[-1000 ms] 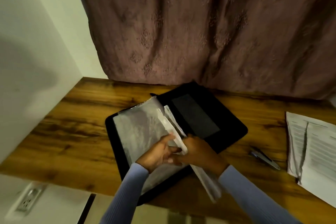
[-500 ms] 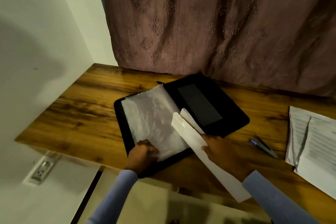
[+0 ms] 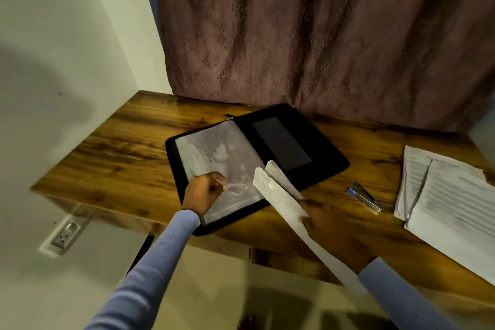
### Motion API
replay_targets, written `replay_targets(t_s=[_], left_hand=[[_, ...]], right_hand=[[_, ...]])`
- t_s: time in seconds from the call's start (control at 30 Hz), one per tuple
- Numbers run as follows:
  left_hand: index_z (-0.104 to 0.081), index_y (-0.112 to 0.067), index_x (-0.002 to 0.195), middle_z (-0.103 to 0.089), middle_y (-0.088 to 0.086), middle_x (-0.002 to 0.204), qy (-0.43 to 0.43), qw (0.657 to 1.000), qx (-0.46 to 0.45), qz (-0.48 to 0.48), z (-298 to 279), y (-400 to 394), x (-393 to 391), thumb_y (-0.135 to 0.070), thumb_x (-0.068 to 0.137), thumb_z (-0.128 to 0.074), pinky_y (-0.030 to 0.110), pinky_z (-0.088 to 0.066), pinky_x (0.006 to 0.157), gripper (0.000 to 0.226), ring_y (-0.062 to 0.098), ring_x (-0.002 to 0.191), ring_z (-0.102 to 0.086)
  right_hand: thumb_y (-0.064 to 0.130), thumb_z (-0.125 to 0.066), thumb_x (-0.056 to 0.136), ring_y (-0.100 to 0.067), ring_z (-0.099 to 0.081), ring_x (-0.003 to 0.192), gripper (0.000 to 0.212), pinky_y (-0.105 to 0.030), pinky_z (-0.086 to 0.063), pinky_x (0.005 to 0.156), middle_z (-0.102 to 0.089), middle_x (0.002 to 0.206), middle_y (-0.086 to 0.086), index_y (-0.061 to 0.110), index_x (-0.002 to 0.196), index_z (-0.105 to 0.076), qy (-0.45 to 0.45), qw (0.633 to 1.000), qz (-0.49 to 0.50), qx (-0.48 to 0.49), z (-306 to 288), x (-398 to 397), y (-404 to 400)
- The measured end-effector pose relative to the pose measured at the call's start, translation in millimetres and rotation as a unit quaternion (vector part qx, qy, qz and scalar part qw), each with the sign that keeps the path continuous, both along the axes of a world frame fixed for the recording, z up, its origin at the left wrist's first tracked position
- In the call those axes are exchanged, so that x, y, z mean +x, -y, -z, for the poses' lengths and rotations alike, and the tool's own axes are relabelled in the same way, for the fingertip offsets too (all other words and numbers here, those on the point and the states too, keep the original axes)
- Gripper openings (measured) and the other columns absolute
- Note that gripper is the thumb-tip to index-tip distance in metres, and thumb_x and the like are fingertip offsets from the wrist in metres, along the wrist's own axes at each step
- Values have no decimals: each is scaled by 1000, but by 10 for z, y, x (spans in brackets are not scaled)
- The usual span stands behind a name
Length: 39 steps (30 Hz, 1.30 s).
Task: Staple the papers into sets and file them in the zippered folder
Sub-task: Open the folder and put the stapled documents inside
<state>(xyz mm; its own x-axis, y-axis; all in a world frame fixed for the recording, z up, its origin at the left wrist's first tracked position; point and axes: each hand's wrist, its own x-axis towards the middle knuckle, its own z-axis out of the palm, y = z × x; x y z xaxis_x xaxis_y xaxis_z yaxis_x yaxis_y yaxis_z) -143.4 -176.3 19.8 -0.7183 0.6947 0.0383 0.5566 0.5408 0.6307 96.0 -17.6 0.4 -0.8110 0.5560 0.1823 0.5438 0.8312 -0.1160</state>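
**Sleeve pinched open, stapled set waiting at its edge**

Low on the wall at far left sits a power socket [image 3: 63, 234], well clear of the work. On the wooden tabletop [image 3: 112, 158] the black zippered folder [image 3: 329, 161] lies spread flat, its clear plastic sleeve [image 3: 211, 153] covering the left half. The left hand [image 3: 205, 191] rests on the sleeve's near end, thumb and fingers pressed together on a fold of the film; I'd say it is lifting the mouth of the pocket so paper can slide in. Just to the right, the right hand [image 3: 325, 225] has its grip closed around a set of papers [image 3: 278, 195], held on a slant with the far corner hovering over the sleeve's right edge, aimed at the opening but not yet inside. The sheets fan slightly at that corner, which could catch on the film. Further right a blue-and-metal stapler [image 3: 365, 197] lies near the folder, then a loose stack of printed papers [image 3: 450, 201] waits by the tabletop's right end. A mauve curtain [image 3: 321, 35] hangs behind everything.
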Motion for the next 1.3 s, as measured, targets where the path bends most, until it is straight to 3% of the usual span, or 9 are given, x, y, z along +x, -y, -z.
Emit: replay_targets(t_s=[0.1, 0.27, 0.5, 0.6, 0.63, 0.73, 1.1, 1.2, 1.3], left_hand=[[-53, -22, 88, -67, 6, 70, -138, 988, -52, 34, -75, 20, 58, -8, 80, -57, 32, -46, 52, 17, 31, 65, -63], [-72, -12, 71, -66, 10, 75, -279, 943, -172, 55, -143, 73, 236, 8, 47, -75, 29, -48, 40, 31, 28, 65, -65], [-65, -22, 115, -61, 8, 119, -249, 961, -119, 31, -254, 134, 279, 7, 60, -68, 38, -55, 65, 62, 31, 105, -57], [-59, -28, 123, -52, 6, 125, -229, 968, -97, 42, -337, 156, 313, 3, 69, -63, 33, -54, 66, 63, 27, 109, -53], [-58, -29, 124, -50, 7, 124, -227, 969, -90, 43, -359, 161, 328, 2, 70, -63, 31, -53, 64, 62, 26, 107, -53], [-54, -31, 128, -45, 6, 124, -202, 975, -77, 51, -461, 209, 325, -2, 75, -61, 29, -51, 62, 61, 23, 103, -54], [-53, -25, 131, -50, 11, 114, -215, 970, -45, 101, -539, 322, 418, 3, 74, -58, 32, -53, 65, 64, 29, 89, -59], [-56, -23, 129, -53, 12, 109, -208, 972, -52, 97, -537, 341, 456, 7, 69, -60, 31, -54, 62, 66, 30, 84, -60], [-61, -22, 122, -53, 9, 100, -207, 970, -69, 109, -508, 384, 470, 5, 65, -69, 28, -50, 51, 63, 28, 74, -62]], right_hand=[[46, -2, 99, -19, -62, 40, 88, -27, -52, 42, -65, 51, -2, 11, 58, -71, -31, 999, 2, 30, -94, 5, 112], [47, -3, 99, -14, -54, 33, 85, -19, -46, 40, -58, 44, 1, 15, 53, -67, -38, 998, -40, 16, -130, 21, 252], [40, -7, 100, -2, -45, 27, 78, -9, -34, 33, -54, 39, 8, 19, 58, -70, -70, 987, -133, 57, -390, -62, 438], [42, -63, 81, -4, -55, 38, 22, -12, -40, 38, -64, 55, 8, 23, 79, -73, 26, 985, -154, 76, -587, -123, 562], [35, -71, 75, -9, -65, 56, 26, -16, -48, 51, -70, 76, 6, 24, 98, -70, 76, 984, -151, 47, -629, -151, 588], [16, -48, 93, -27, -59, 107, 41, -36, -47, 89, -56, 124, -7, 20, 133, -41, 242, 963, -103, -62, -665, -268, 656], [0, -41, 94, -32, -63, 100, 27, -38, -49, 81, -63, 113, -13, 10, 118, -50, 210, 973, -97, 1, -920, -528, 784], [17, -47, 95, -35, -60, 103, 25, -39, -48, 82, -61, 115, -15, 10, 118, -51, 182, 977, -106, -34, -921, -651, 727], [58, -51, 84, -31, -60, 105, 54, -34, -47, 81, -63, 116, -9, 16, 119, -56, 92, 978, -95, -163, -888, -709, 601]])
